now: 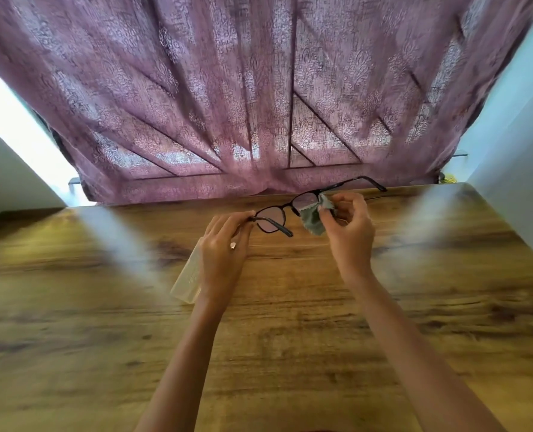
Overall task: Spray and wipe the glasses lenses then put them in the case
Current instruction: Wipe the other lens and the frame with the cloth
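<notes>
We are judging this to be the wiping step. The left hand [224, 241] is pinching the dark-framed glasses [291, 206] at one hinge, fingers curled round the frame where the folded-in temple starts. It is holding them up above the far part of the worktop [290, 338], touching nothing below. The right hand [349, 226] is pinching a small grey-green cloth [313, 218] and pressing it against the lens on its own side. The other lens is showing bare, and the far temple is sticking out open toward the purple curtain [259, 88].

A clear container [185, 280] is lying on the worktop, partly under the left wrist (we cannot tell whether it is the case or the spray). No other case or bottle is showing.

As for what comes next, we are expecting the cloth to have to cross to the bare lens. That calls for the left hand to keep a steady hold at the hinge and for light rubbing pressure only, so the frame is not twisting. After that, the open temple needs folding before the glasses can go into the case.
</notes>
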